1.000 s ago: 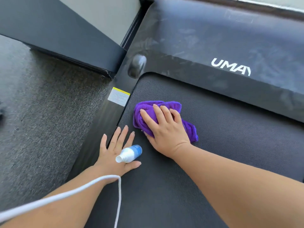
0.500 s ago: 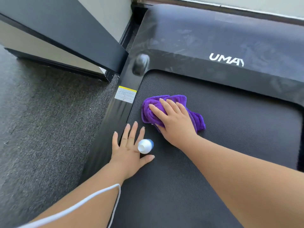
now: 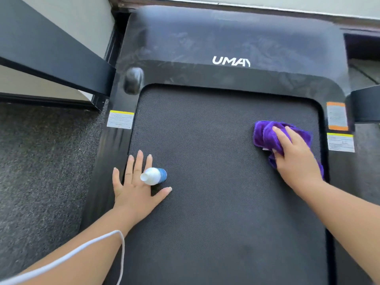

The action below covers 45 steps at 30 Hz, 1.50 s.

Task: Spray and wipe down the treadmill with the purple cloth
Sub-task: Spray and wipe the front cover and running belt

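- The treadmill [image 3: 226,202] is lying under both of your hands, and you are leaning your weight on its belt; if the belt is slipping under your palms, you are risking to fall forward, because both arms are carrying you.
- The glossy front cover [image 3: 236,44], beyond your fingertips, is showing cloudy smears; I judge it is not finished, and if you are wiping only the belt, these marks are staying there.
- The purple cloth [image 3: 265,134] is lying bunched under your right hand [image 3: 296,161], which is pressing it down on the belt with the fingers almost straight on top. The cloth is near the right rail, and its loose end behind your wrist is at risk of dragging over the stickers [image 3: 340,141] just outside your right hand and lifting their edges.
- Your left hand [image 3: 135,186] is lying flat and wide open on the belt, fingers spread, near the left rail.
- The spray bottle [image 3: 154,176] is lying on its side at the index finger of this hand; I cannot tell if the finger is holding it. If you are shifting the hand, it is probably rolling away on the belt or leaking.
- The white cord [image 3: 121,251] is hanging over your left forearm and is risking to catch the bottle.
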{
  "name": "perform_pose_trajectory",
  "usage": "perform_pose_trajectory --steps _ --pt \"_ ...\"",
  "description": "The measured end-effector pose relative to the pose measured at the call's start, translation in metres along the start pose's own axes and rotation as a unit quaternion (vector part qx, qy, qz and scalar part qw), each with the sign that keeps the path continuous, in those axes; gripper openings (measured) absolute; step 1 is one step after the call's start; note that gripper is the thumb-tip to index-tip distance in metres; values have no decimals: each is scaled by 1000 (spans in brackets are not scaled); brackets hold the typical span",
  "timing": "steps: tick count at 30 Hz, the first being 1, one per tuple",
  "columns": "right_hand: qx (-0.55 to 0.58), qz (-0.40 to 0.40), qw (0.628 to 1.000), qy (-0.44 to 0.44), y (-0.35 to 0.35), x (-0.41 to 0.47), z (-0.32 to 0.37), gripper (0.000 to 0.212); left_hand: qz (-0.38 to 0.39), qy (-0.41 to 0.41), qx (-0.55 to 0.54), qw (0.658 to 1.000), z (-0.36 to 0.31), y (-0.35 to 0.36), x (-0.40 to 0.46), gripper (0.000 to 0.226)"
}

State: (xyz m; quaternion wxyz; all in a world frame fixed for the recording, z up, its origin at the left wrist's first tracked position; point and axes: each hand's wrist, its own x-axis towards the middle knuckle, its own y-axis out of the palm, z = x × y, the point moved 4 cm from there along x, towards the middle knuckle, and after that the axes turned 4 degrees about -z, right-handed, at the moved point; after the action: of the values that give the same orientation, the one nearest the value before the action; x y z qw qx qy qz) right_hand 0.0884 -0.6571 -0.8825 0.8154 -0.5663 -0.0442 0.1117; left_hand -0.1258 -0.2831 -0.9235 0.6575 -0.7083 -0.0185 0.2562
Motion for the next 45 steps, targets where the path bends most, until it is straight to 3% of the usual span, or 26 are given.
perform_pose_trajectory --steps 3,7,11,13,20,24,27,31,34,38,41,45 --pt "42 7 996 76 -19 -15 -28 59 -15 3 -50 999 1 -7 -2 118" --pt "87 -7 983 160 -21 -25 -32 51 -56 -7 -206 977 2 -25 -7 117" --pt "104 -15 962 252 8 -20 -46 49 -154 12 -267 951 -9 -39 -9 75" --pt "102 -8 963 248 9 -17 -8 49 -194 33 -261 945 -12 -41 -7 55" --pt "75 17 995 57 49 -2 160 59 -189 187 -149 952 6 -23 15 58" --pt "93 95 985 -113 84 -5 241 56 -164 253 -96 949 15 -17 24 59" --pt "47 125 965 -226 105 -15 270 60 -146 258 -79 952 13 -19 25 54" --pt "-2 127 956 -263 102 -16 262 77 -142 260 -92 951 13 -20 23 58" --pt "-15 115 967 -226 88 -15 236 88 -158 265 -100 946 12 -22 21 58" --pt "-16 54 992 -117 61 -25 164 83 -187 268 -118 938 13 -22 18 60" --pt "-25 15 1000 8 39 -37 98 77 -183 275 -97 939 13 -19 19 70" --pt "-51 -25 984 171 8 -53 23 70 -192 289 -84 934 13 -19 17 72"
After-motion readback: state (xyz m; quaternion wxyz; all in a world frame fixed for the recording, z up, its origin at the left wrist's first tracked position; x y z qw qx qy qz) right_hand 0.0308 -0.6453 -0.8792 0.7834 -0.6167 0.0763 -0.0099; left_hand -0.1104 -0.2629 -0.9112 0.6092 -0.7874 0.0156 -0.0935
